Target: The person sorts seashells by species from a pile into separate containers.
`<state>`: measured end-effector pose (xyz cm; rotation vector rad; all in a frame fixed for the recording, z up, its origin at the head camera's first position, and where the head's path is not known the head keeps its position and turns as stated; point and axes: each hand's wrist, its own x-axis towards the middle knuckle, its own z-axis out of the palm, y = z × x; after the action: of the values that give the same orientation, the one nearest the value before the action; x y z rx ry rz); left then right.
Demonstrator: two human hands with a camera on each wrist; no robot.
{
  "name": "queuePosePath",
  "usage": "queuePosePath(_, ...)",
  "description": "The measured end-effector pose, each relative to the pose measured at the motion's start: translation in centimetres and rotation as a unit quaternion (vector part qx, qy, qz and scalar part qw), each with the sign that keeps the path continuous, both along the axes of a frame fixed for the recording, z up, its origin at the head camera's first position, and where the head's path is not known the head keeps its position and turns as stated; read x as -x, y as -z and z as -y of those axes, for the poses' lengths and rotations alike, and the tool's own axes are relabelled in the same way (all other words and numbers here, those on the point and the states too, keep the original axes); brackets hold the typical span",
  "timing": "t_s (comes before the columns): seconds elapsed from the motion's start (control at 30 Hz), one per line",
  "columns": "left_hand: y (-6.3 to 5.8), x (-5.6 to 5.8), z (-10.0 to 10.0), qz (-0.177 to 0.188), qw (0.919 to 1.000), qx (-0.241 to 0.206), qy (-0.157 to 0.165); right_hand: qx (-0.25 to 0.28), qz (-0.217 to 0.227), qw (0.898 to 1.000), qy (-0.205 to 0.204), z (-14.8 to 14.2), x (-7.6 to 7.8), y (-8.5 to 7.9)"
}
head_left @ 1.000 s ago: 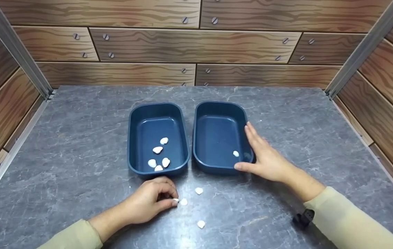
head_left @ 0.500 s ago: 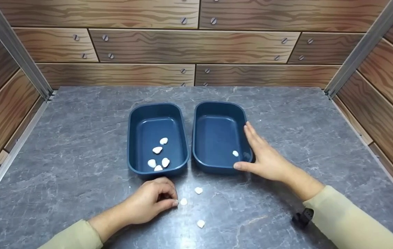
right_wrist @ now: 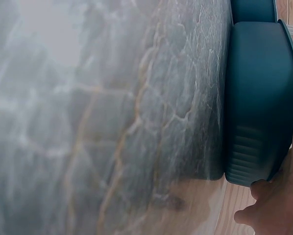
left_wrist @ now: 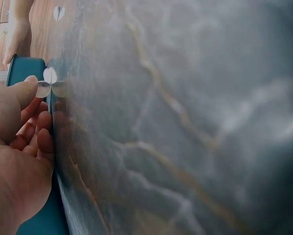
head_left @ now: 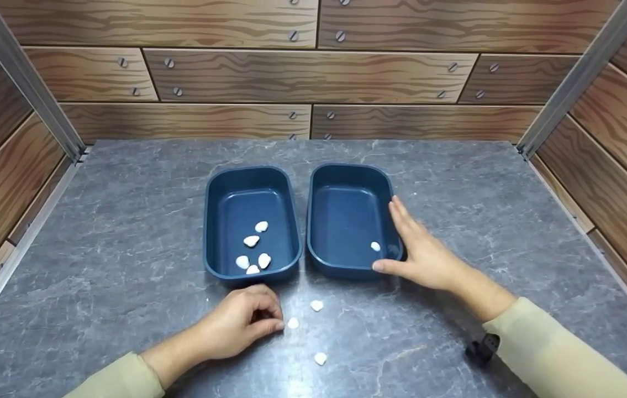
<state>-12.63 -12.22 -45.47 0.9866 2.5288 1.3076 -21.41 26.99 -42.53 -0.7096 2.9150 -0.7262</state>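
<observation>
My left hand point(head_left: 238, 323) rests low in front of the left blue container point(head_left: 208, 221). Its thumb and forefinger pinch a small white seashell point(left_wrist: 43, 90), seen in the left wrist view and hidden by the fingers in the head view. Just right of the thumb lies another white seashell point(head_left: 293, 323). My right hand point(head_left: 426, 257) lays its straight fingers along the right rim of the right blue container point(head_left: 310, 221), with the thumb at its front corner. One small white shell point(head_left: 375, 246) lies inside that container, close to the thumb.
Several white shells point(head_left: 251, 241) lie in the left container's front half. Two more loose shells, a farther one point(head_left: 317, 305) and a nearer one point(head_left: 320, 359), sit on the grey marbled table point(head_left: 484, 221). Wood-patterned walls point(head_left: 313, 74) enclose the back and sides.
The edge of the pinched seashell, visible at the left thumb tip a second ago, is now covered by the fingers in the head view. Both hands have stayed almost still.
</observation>
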Motion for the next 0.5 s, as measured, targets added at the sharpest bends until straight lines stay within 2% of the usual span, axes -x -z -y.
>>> queuePosePath(0.27, -0.4, -0.3, -0.2, -0.005, 0.9999, -0.011, -0.006, 0.004, -0.006, 1.000, -0.005, 0.0, 0.0, 0.0)
queuePosePath(0.5, -1.3, -0.6, -0.4, 0.029, 0.9992, -0.026, -0.007, 0.006, -0.006, 1.000, -0.004, 0.0, -0.1, 0.0)
